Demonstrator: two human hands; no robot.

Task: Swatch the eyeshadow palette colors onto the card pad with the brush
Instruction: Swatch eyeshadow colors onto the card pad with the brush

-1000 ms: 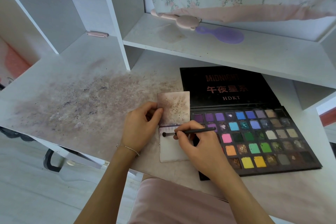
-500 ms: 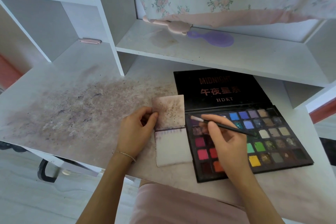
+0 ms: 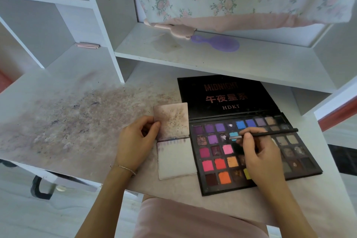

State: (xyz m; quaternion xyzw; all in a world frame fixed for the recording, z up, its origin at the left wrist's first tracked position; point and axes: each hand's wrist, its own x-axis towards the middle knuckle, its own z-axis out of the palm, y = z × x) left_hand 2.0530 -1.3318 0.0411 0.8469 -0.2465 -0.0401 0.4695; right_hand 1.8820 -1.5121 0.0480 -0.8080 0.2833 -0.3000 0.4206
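The step in hand is loading pigment: the right hand (image 3: 258, 158) pinches the brush (image 3: 270, 133), its tip on the light blue pan (image 3: 234, 135) of the eyeshadow palette (image 3: 216, 185) lying open on the table (image 3: 58, 121). The left hand (image 3: 135, 143) pinches the folded-back top sheet of the card pad (image 3: 176, 160), just beside the palette. The next move probably calls for carrying the loaded tip to the exposed lower sheet and stroking beside the faint swatch row at its top.

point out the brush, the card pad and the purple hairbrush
brush (image 3: 274, 133), head view, on its black handle
card pad (image 3: 176, 160), head view, on the bare lower page
purple hairbrush (image 3: 224, 44), head view, on its oval head
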